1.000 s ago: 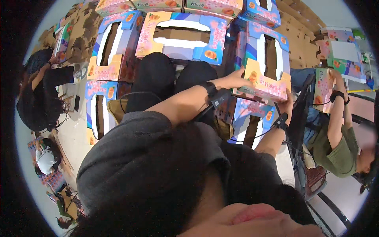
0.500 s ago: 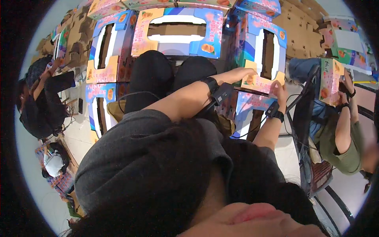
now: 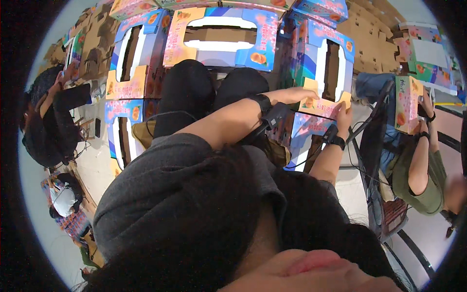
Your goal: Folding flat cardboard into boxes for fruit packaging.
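Carton (image 3: 311, 63), near corners pinched by my half-closed left hand (image 3: 297, 95) and right hand (image 3: 344, 117): uneven pressure may crease the flap (image 3: 325, 106)

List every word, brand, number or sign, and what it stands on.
Wording not copied; places only:
Box at left hand and right hand: reddish characters, yellow flap.
Wide middle box: reddish characters at both ends.
Co-worker's box at right: dark characters on its side.
Smaller print: too small to read.

A rectangular blue-and-orange printed cardboard box (image 3: 314, 61) — white-edged top slot (image 3: 332, 65) open — sits front right, orange end (image 3: 322, 106) nearest.
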